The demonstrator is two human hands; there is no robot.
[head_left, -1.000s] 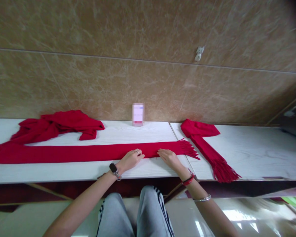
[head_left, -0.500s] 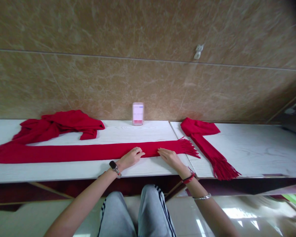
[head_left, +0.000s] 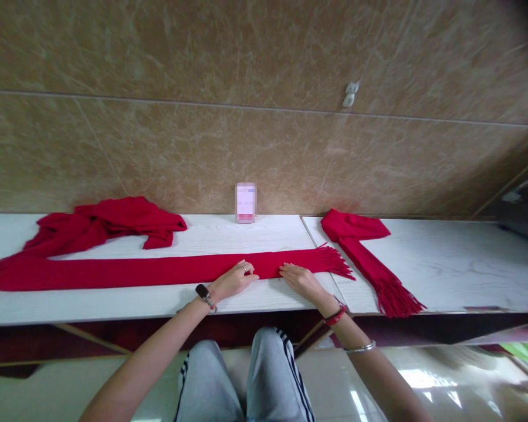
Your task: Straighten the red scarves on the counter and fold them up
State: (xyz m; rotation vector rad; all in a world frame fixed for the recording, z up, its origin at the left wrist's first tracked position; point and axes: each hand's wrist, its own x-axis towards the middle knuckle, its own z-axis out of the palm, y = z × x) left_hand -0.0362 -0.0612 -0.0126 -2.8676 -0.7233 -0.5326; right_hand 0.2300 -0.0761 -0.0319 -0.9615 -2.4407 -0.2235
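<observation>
A long red scarf point(head_left: 127, 273) lies stretched flat along the table, its fringed end point(head_left: 338, 262) spread to the right of my hands. Over the middle of it rests my left hand point(head_left: 234, 281), fingers curled in and closed on the cloth; the fingertips are partly hidden. A short way to the right, my right hand point(head_left: 303, 281) lies on the scarf's near edge with its fingers stretched out. Bare red cloth shows between the two hands.
A bunched red cloth point(head_left: 114, 223) lies at the back left, touching the long scarf's left end. To the right is a folded red scarf point(head_left: 361, 246) with fringe at the front edge. A phone point(head_left: 246, 203) leans against the tiled wall point(head_left: 202, 152). The white table point(head_left: 114, 305) has a seam.
Both hands stay in nearly the same place on the scarf. The view has shifted very slightly.
</observation>
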